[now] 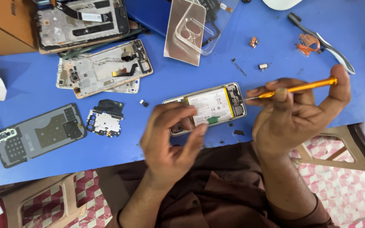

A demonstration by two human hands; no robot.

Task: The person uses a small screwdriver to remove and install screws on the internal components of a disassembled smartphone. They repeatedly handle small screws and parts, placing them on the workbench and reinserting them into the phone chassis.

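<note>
While the left hand (170, 135) pinches the near edge of the opened phone (208, 107) with thumb and fingers, its grip is closed lightly on the frame. Beyond that grip, the right hand (292, 114) is closed around an orange screwdriver (300, 88), tip at the phone's far end. Lying flat on the blue bench (191, 76), the phone looks light, stiff and fragile inside; its bare edges seem safest to hold.

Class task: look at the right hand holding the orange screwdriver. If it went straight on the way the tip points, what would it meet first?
Probably the opened phone: the right hand aims the orange screwdriver leftward at its upper right end, though depth is unclear.
</note>
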